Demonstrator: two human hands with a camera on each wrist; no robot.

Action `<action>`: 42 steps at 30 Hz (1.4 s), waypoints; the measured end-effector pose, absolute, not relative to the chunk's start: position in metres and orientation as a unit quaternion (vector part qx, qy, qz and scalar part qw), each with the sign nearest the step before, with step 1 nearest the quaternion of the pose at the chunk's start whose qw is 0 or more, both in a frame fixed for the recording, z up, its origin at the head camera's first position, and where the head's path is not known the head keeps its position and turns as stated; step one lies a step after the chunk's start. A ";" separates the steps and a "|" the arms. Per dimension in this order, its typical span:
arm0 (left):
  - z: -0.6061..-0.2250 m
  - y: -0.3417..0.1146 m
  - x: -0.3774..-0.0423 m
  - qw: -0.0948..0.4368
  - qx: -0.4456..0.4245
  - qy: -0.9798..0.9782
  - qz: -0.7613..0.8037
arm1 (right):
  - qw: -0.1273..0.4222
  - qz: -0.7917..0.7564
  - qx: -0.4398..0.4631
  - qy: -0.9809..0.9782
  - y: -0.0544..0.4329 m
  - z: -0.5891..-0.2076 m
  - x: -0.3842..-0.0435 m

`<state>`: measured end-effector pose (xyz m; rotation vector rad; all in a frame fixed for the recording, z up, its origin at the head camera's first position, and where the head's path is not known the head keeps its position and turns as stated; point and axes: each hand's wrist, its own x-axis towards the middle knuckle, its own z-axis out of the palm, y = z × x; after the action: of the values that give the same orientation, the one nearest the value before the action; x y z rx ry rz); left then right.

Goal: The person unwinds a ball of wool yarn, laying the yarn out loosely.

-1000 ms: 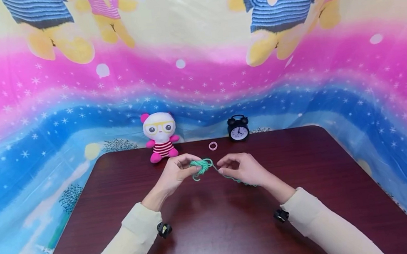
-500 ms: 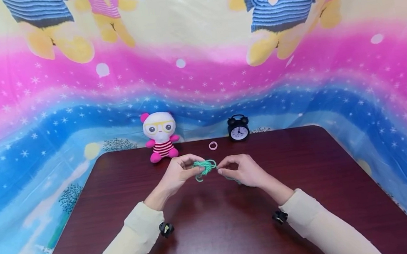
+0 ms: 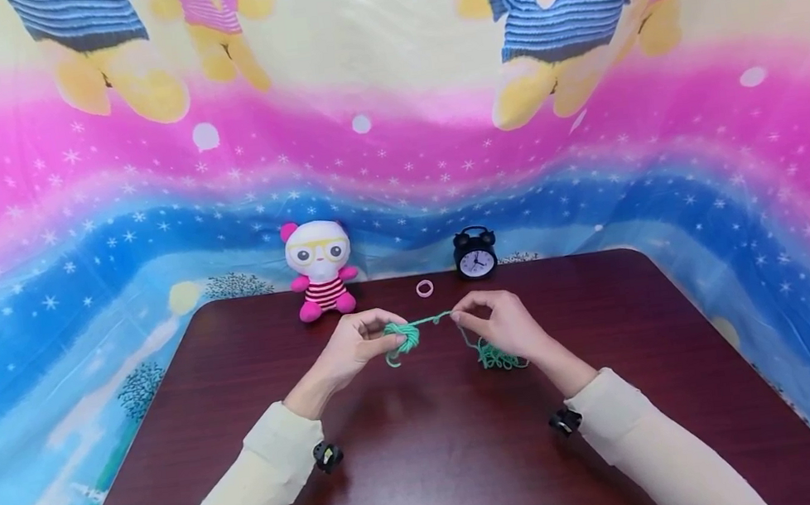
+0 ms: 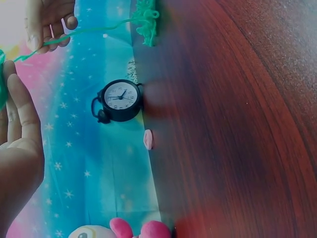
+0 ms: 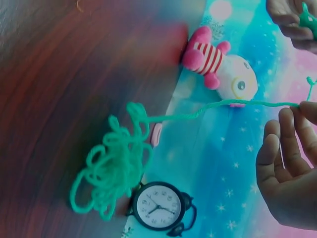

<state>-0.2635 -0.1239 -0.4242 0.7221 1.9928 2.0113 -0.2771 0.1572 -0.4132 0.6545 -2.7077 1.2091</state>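
Note:
A small wound bundle of green yarn [image 3: 403,338] is pinched between the thumb and fingers of my left hand [image 3: 358,346], a short loose end hanging below it. From the bundle a strand runs right, stretched nearly straight, to my right hand [image 3: 503,326], whose thumb and index finger pinch it. Past those fingertips the strand drops to a loose, tangled heap of green yarn [image 5: 116,166] on the table, partly behind the right hand in the head view. In the left wrist view the bundle is mostly cut off at the edge.
On the dark wooden table [image 3: 415,468], a plush panda [image 3: 320,270] sits at the back left. A black alarm clock [image 3: 475,253] stands at the back right, with a small pink ring [image 3: 425,288] between them. A printed cloth [image 3: 393,145] hangs behind.
My right hand first came close to the bundle, then moved right and slightly up, drawing the strand out between the hands. The yarn heap now shows more. The left hand barely shifted.

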 end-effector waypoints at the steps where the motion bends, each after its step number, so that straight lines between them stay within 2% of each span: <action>1: -0.425 -0.125 -0.264 0.112 0.249 0.678 0.683 | 0.061 0.396 0.212 -0.891 0.159 -0.412 -0.278; 7: -0.425 -0.128 -0.263 0.132 0.265 0.680 0.671 | 0.099 0.407 0.194 -0.887 0.168 -0.407 -0.282; 13: -0.426 -0.131 -0.263 0.157 0.298 0.671 0.660 | 0.111 0.406 0.174 -0.890 0.177 -0.408 -0.285; 18: -0.426 -0.132 -0.262 0.156 0.305 0.673 0.655 | 0.129 0.400 0.172 -0.891 0.182 -0.411 -0.288; 27: -0.425 -0.130 -0.265 0.082 0.299 0.654 0.690 | 0.122 0.394 0.161 -0.897 0.192 -0.416 -0.292; 32: -0.423 -0.131 -0.266 0.043 0.265 0.653 0.709 | 0.117 0.387 0.149 -0.903 0.202 -0.420 -0.295; 42: -0.422 -0.131 -0.266 0.006 0.212 0.658 0.722 | 0.077 0.371 0.125 -0.917 0.223 -0.429 -0.300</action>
<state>-0.2664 -0.1310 -0.4219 0.6622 2.0603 2.2616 -0.3000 0.2231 -0.4286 0.3737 -2.7480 1.1127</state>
